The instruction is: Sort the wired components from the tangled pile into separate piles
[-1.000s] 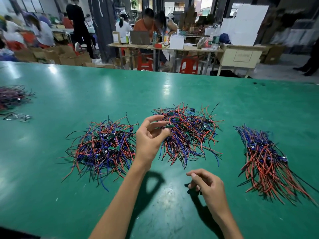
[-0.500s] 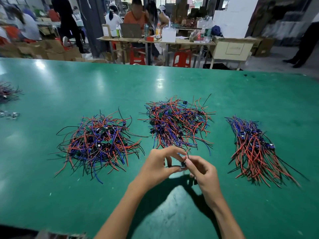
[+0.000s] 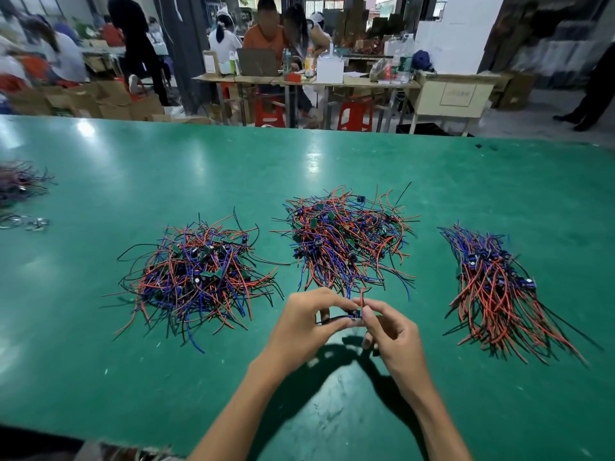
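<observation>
Both our hands meet over the near middle of the green bench: our left hand and right hand each pinch the same small wired component between curled fingertips, its red wire standing up. On the bench beyond lie three heaps: the tangled pile in the middle, a loose pile to the left, and a combed pile to the right.
</observation>
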A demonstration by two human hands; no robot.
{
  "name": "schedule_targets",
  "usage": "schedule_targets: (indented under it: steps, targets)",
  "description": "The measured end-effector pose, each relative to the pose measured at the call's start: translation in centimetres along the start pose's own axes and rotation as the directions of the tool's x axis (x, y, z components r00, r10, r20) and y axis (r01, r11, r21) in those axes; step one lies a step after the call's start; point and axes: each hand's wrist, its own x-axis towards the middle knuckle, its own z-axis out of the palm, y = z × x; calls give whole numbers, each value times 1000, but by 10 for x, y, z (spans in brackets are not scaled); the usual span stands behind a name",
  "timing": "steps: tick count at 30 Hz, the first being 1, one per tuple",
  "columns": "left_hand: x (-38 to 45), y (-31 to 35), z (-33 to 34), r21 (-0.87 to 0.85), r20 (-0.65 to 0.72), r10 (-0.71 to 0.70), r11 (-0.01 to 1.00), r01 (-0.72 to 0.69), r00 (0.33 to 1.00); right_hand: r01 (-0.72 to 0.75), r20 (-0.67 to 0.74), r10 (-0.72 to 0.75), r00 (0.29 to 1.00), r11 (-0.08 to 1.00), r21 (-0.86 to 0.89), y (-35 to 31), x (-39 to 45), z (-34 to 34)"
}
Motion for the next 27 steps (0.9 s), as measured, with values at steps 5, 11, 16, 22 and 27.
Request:
schedule_targets:
  steps: [5, 11, 16, 22, 27]
  targets:
    - [21, 5, -56, 19, -186, -59, 998, 64, 981, -51, 51, 50, 997, 999, 5, 0, -1, 0]
    - [42, -9, -145, 274, -517, -40, 939, 209, 855, -79, 68, 77, 995, 997, 18, 0, -2, -2]
    - [29, -52, -154, 612, -436, -307, 588, 529, 846, -88, 74, 88, 993, 996, -8, -2, -4, -2]
    - [10, -72, -125, 541, -525, -351, 566, 622, 775, -90, 75, 93, 993, 995, -48, -4, -4, -2]
    - [21, -56, -131, 599, -505, -399, 477, 643, 766, -76, 75, 80, 994, 996, -44, -4, -5, -3]
